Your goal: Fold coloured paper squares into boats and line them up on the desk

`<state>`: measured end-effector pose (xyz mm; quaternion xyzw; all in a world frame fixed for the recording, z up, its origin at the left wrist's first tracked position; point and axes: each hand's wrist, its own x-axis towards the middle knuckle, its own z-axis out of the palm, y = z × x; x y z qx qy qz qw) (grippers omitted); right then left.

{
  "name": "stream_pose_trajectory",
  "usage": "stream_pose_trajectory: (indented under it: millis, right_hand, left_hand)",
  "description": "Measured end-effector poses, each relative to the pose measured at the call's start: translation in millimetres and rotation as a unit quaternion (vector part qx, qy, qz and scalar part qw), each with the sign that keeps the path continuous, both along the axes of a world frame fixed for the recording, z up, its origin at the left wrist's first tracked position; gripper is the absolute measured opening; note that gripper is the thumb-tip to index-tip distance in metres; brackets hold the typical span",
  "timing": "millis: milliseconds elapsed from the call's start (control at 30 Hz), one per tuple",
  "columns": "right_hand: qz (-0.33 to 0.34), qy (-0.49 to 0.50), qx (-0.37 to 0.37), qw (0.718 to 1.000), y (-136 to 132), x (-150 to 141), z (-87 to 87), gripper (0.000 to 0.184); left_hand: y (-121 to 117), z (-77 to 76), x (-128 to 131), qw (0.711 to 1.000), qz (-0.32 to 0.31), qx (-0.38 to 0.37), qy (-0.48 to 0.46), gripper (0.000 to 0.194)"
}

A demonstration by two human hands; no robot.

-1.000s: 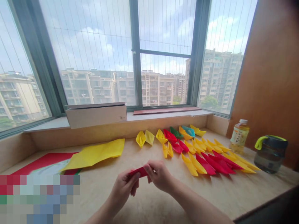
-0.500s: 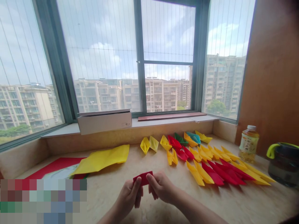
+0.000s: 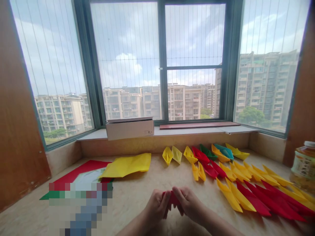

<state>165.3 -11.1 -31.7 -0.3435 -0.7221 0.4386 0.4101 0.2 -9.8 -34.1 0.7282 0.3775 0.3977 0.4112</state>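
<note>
A small folded piece of red paper (image 3: 175,198) is pinched between both my hands above the front of the stone counter. My left hand (image 3: 159,202) grips its left end, thumb on top and fingers curled beneath. On the right end, my right hand (image 3: 186,200) closes in the same way. The hands are close together and cover most of the paper. To the right lie folded paper boats in rows: yellow boats (image 3: 228,195), red boats (image 3: 253,199), a green boat (image 3: 208,152) and a blue boat (image 3: 224,151).
Yellow paper sheets (image 3: 128,165) lie over red sheets (image 3: 81,170) on the left. A white box (image 3: 130,129) and a reddish board (image 3: 199,125) rest on the window sill. A drink bottle (image 3: 304,165) stands at the right edge. Part of the lower left is pixelated.
My view has turned left, so the scene shifts right and the dark mug has left the frame. My hands have drawn closer together over the red paper, hiding more of it.
</note>
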Motion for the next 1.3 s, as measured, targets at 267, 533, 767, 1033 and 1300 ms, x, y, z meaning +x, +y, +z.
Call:
stream_pose_trajectory:
  millis: [267,533,767,1033,1300]
  right_hand:
    - [-0.013,-0.048,0.109,0.993,-5,6,5.1,0.070]
    - [-0.049,-0.053,0.155,0.985,-2,7,7.4,0.066]
    - [-0.016,-0.081,0.127,0.988,-5,12,12.2,0.068]
    - [-0.019,-0.067,0.088,0.994,-8,7,16.0,0.062]
    - [-0.011,-0.035,0.092,0.995,-9,10,14.7,0.067]
  left_hand:
    - [-10,13.1,-4,1.000,-0.010,0.020,-0.004,0.074]
    - [-8,6.4,-8,1.000,-0.012,0.009,-0.021,0.075]
    - [-6,4.1,-11,1.000,-0.017,-0.021,0.014,0.070]
    - [-7,2.6,-14,0.995,-0.066,-0.073,-0.034,0.069]
    - [-9,2.2,-9,0.990,-0.054,-0.118,-0.051,0.068]
